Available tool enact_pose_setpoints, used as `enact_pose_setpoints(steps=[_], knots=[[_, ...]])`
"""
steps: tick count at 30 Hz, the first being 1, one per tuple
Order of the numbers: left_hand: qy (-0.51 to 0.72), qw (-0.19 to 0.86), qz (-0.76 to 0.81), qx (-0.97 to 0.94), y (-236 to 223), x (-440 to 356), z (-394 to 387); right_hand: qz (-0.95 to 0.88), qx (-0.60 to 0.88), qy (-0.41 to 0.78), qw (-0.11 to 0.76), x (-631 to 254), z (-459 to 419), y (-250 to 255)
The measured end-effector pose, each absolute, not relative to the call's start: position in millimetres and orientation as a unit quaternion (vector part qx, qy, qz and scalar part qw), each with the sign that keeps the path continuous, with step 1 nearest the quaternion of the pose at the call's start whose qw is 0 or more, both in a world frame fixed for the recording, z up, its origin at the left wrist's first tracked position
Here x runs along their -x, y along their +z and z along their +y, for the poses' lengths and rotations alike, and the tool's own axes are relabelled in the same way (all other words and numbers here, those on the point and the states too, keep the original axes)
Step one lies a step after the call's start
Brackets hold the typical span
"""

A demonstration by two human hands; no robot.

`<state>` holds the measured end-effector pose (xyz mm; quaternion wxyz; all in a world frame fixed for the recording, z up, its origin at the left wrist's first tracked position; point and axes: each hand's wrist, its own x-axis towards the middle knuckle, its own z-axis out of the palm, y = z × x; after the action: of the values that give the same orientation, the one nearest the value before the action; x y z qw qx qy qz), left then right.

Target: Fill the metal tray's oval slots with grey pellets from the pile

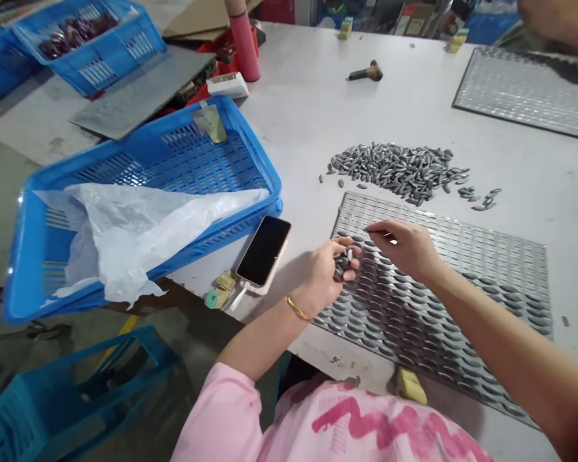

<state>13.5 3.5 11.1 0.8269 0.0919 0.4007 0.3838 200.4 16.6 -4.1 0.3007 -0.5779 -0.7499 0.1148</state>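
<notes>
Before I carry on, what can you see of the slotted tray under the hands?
The tray looks like silvery metal: thin, rectangular, with rows of slots. Grey pieces fill the nearer rows; farther ones look unfilled. It lies flat on the table beneath the left hand and right hand; whether either touches it is unclear.

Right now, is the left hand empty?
No, the left hand is cupped around several small, glossy, dark grey oval pieces, visible between its curled fingers.
</notes>
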Motion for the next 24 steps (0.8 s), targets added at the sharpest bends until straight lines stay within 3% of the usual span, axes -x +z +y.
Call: enact_pose_setpoints(steps=[4, 10, 24], knots=[[0.457, 0.785, 0.412, -0.078, 0.9, 2.6, 29.0, -0.812, 0.526, 0.114, 0.225, -195.2, 48.4, -20.4], [0.474, 0.776, 0.410, -0.068, -2.9, 12.9, 31.3, -0.850, 0.500, 0.075, 0.150, -185.6, 62.0, -36.6], [0.456, 0.790, 0.388, -0.132, -11.3, 10.3, 24.3, -0.891, 0.449, 0.001, 0.071, -186.2, 64.7, -29.2]])
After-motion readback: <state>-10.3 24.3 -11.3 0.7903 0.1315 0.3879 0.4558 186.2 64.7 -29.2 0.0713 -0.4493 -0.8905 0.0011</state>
